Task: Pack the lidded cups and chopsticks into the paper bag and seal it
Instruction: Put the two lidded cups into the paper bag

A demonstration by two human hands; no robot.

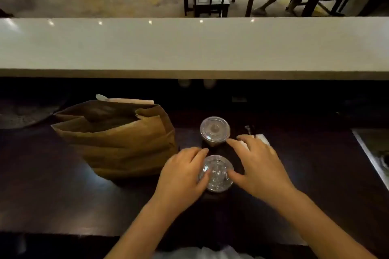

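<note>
Right hand (257,163) hides white packet (263,139).

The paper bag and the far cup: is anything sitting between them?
No. In the head view, only bare dark counter separates the paper bag from the far cup.

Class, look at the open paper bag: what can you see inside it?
The paper bag stands open, but only its dark brown inner walls show. The bottom is in shadow, so any contents cannot be told. Both lidded cups remain outside it.
</note>
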